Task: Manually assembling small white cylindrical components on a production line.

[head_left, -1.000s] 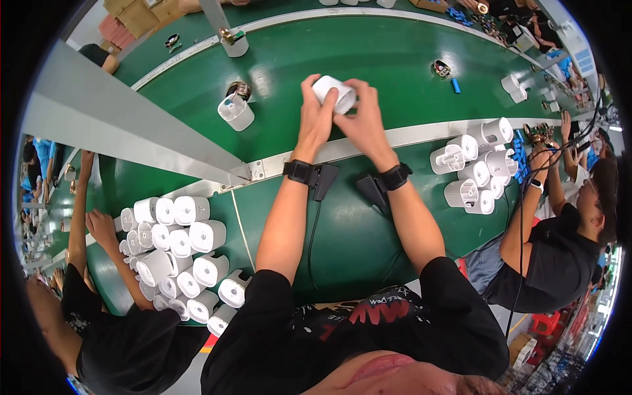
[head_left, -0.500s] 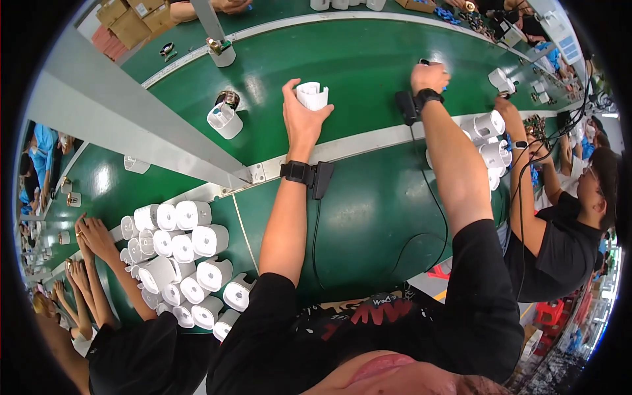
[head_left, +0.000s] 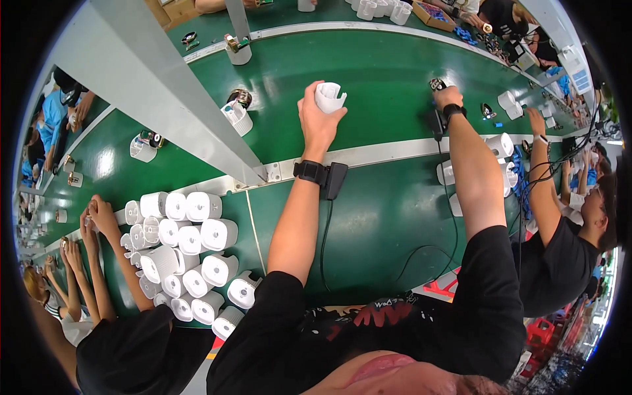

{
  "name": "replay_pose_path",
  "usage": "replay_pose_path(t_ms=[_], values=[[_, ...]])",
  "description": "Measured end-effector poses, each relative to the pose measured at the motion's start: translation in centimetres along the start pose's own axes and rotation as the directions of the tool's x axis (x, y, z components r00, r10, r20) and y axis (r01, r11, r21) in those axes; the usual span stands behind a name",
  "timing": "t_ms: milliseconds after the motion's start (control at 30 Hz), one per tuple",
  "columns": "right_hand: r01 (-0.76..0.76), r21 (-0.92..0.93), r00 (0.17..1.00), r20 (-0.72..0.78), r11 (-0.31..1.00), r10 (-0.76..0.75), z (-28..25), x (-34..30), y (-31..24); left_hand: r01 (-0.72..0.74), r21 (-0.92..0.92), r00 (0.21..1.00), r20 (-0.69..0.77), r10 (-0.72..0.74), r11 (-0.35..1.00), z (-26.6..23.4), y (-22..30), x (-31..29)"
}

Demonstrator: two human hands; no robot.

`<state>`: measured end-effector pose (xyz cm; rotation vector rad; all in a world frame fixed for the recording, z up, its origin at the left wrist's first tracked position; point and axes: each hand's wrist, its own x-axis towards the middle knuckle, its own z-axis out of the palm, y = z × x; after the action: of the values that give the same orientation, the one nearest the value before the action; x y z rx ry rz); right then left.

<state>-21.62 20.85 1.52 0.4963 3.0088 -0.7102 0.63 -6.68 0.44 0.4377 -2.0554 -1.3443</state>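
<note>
1. Head view, left hand: The left hand (head_left: 319, 125) grasps a white housing (head_left: 328, 99), thumb on the right side and fingers on the left. The housing is at far centre, over the green work surface (head_left: 388, 72); whether its base rests on that surface cannot be told.
2. Head view, right hand: The right hand (head_left: 449, 97) is at far right with its fingers curled, beside a round dark component (head_left: 437, 84). Whether it grips or only touches that part cannot be told.
3. Head view, possible faults:
   - The housing could slip or tip if the one-handed hold loosens, since only the left hand supports it.
   - The round component could be dropped or scraped if pinched off-centre; its exposed parts appear delicate.
   - The cable (head_left: 447, 196) from the right wrist could snag the white housings at right (head_left: 446, 172) if the arm sweeps sideways.
4. Head view, appearance: The held housing is white, hollow and round-cornered. Its open end faces upward, and its rim is stepped, with a notch toward the right. Inner details are too small to confirm.
</note>
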Motion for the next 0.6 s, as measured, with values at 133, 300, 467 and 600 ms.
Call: replay_pose_path(t_ms=[133, 300, 467, 600], values=[[-0.578, 0.816, 0.797, 0.562, -0.013, -0.22, 0.3, 8.3, 3.7, 0.092, -0.435, 0.987, 0.158, -0.024, 0.896, 3.6, 3.1, 0.0], [-0.752, 0.399, 0.657, 0.528, -0.525, -0.539, 3.9, -7.6, -7.8, -0.111, -0.109, 0.992, 0.043, 0.116, 0.988, 0.6, 0.8, -0.2], [-0.577, 0.788, 0.739, 0.39, -0.216, -0.55, 2.6, -15.6, -6.8, -0.195, -0.089, 0.965, 0.161, 0.208, 0.977, 1.3, 1.6, -0.7], [-0.104, 0.993, 0.837, 0.057, -0.055, -0.544, 2.5, -17.2, -6.0, -0.065, -0.288, 0.936, 0.315, 0.159, 0.955, 1.6, 1.9, -0.3]])
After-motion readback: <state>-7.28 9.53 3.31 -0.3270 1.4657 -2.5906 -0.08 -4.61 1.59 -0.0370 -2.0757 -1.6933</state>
